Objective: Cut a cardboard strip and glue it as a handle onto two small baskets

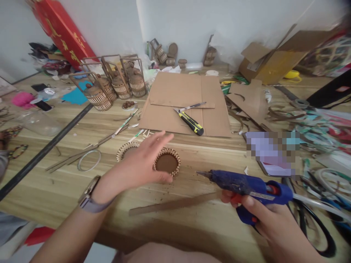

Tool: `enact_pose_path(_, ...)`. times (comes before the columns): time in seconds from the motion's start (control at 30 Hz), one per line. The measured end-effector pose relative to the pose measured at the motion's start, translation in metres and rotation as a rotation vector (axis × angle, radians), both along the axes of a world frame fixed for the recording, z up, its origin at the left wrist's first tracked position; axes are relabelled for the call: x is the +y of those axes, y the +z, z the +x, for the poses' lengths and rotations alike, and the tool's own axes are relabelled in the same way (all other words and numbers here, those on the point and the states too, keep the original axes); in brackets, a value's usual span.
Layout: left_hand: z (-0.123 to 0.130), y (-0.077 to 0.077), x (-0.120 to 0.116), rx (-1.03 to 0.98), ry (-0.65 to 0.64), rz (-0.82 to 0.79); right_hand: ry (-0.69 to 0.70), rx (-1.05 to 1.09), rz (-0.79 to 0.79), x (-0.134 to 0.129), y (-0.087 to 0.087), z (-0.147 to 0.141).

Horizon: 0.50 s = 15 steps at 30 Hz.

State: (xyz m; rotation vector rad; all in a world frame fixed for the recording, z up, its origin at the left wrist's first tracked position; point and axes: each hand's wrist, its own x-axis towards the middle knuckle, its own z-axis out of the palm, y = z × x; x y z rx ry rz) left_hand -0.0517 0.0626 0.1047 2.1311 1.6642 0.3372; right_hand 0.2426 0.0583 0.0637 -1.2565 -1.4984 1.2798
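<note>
Left hand (144, 160) out front, thumb and fingers parted in a wide C, forearm (79, 224) slanting up from lower left, and the right hand (264, 215) curled into a grip, thumb forward!

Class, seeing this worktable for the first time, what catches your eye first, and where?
The blue glue gun in the right hand stands out first, at lower right. Near the middle, the left hand is spread open by a small round dish. Behind, a yellow-and-black cutter lies on cardboard.
</note>
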Motion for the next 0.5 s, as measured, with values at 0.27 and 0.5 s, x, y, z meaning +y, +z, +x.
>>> enact_pose_path(0.27, -0.002, -0.059, -0.016, -0.039, -0.064, 0.062, -0.018, 0.008, -0.029, -0.001, -0.002, -0.004)
enact_pose_path(0.5, 0.005, -0.064, -0.022, -0.019, 0.106, 0.063, 0.025, -0.004, 0.038, 0.006, -0.014, 0.006)
